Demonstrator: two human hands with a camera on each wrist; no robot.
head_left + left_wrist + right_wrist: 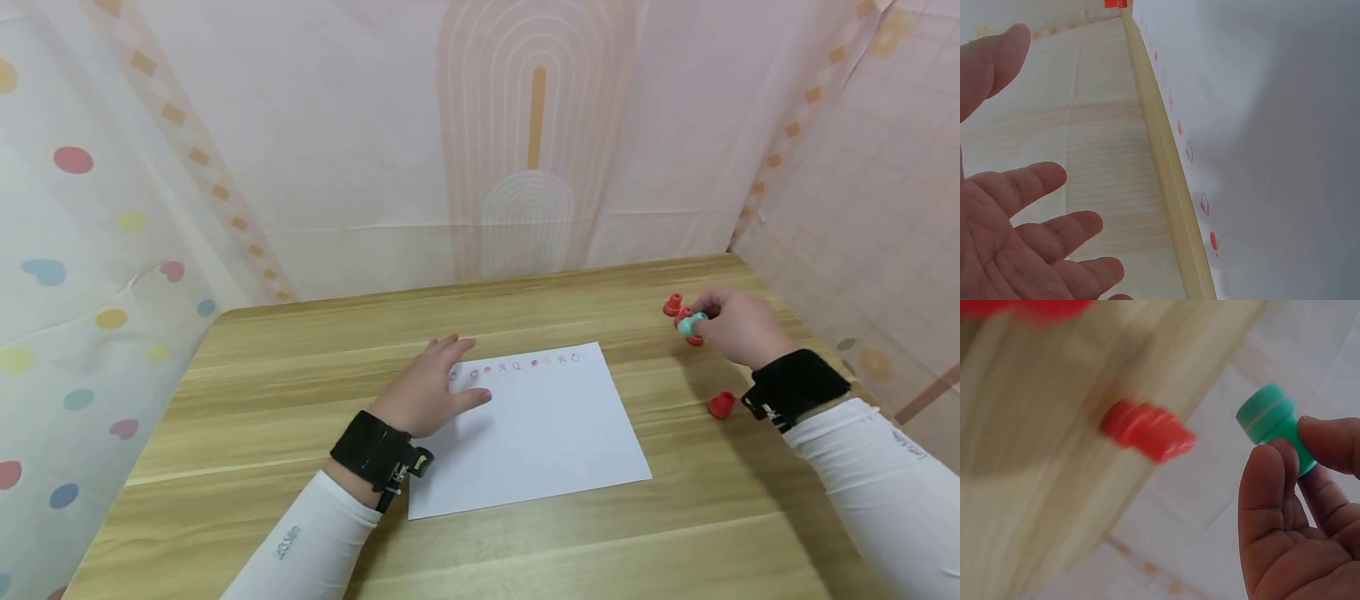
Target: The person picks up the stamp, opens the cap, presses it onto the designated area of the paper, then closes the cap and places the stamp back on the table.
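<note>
R hand (pixel 738 327) pinches a green stamp (pixel 692 323) w/ curled fingers, just above the bench (pixel 300 367) near its far right edge, among red stamps (pixel 672 304). L hand (pixel 431 387) lies flat, fingers straight, on the white paper (pixel 540 433) by a row of stamped marks (pixel 517 366).

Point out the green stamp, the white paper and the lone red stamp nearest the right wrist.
green stamp (pixel 1267 415), right wrist view, its ribbed top.
white paper (pixel 540 433), head view, bare middle.
lone red stamp (pixel 722 405), head view, its body.

Green stamp (pixel 1272 422) – red stamps (pixel 722 405) – white paper (pixel 540 433) – woodgrain table (pixel 300 350)
</note>
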